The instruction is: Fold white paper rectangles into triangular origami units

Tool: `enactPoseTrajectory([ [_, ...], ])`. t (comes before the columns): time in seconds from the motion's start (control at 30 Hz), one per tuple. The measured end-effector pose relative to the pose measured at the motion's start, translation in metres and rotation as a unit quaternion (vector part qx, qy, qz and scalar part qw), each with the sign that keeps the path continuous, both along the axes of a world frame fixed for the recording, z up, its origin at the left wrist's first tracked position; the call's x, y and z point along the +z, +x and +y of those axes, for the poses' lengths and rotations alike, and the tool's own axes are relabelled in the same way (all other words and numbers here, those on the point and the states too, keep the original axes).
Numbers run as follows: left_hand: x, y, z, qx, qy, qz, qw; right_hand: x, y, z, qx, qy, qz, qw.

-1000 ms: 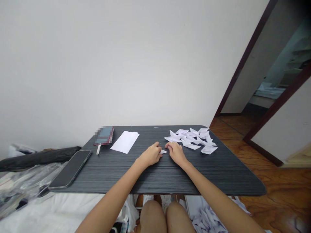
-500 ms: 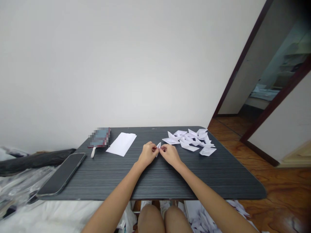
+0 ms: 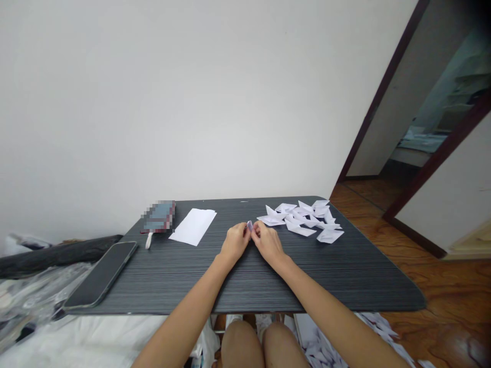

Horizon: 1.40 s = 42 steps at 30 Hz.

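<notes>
Two-handed pinch: L hand (image 3: 235, 242) + R hand (image 3: 269, 244), fingertips nearly together on small folded white paper piece (image 3: 249, 225) over black streaked tabletop (image 3: 164, 281), pointed white paper folds (image 3: 300, 229) near R.

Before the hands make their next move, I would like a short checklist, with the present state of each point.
1. Small paper gripped: ok, between the fingertips of the left hand and right hand.
2. Its creases neat: cannot tell, fingers hide most of it.
3. Flat paper apart from the hands: ok, left of them.
4. Right hand not touching the folded papers: cannot tell, they look very close.
5. Phone well inside the table: not ok, it lies at the left edge.
</notes>
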State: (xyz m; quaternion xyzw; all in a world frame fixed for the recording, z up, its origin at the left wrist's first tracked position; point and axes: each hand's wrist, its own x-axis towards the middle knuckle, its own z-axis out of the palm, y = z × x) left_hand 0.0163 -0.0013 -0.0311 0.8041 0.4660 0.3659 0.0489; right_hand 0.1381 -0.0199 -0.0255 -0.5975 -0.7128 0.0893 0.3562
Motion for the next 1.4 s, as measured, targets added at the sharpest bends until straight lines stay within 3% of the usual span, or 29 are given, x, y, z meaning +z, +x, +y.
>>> enactPoseTrajectory([
  [0.17, -0.002, -0.002, 0.001, 0.000, 0.026, 0.007, 1.000, 0.001, -0.001, 0.000, 0.038, 0.004, 0.037, 0.999],
  [0.37, 0.001, 0.003, 0.001, 0.037, -0.004, 0.012, 0.999, 0.000, 0.000, -0.001, 0.050, 0.012, 0.090, 0.995],
  [0.5, 0.002, -0.002, 0.002, -0.010, -0.082, -0.111, 0.990, -0.003, 0.003, 0.002, 0.066, -0.002, 0.161, 0.985],
  [0.67, 0.006, -0.012, 0.005, -0.134, -0.179, -0.291, 0.930, -0.006, 0.011, 0.009, 0.148, -0.028, 0.331, 0.932],
  [0.8, 0.008, -0.013, 0.005, -0.148, -0.198, -0.341, 0.907, -0.007, 0.014, 0.012, 0.178, -0.013, 0.375, 0.910],
  [1.07, 0.008, -0.007, 0.000, -0.155, -0.186, -0.350, 0.905, -0.007, 0.011, 0.009, 0.138, 0.013, 0.340, 0.930],
  [1.23, 0.008, -0.007, -0.003, -0.142, -0.190, -0.290, 0.927, -0.010, 0.015, 0.017, 0.143, -0.057, 0.389, 0.908],
  [1.4, 0.007, -0.007, -0.004, -0.149, -0.262, -0.215, 0.929, -0.009, 0.015, 0.017, 0.146, -0.074, 0.428, 0.889],
])
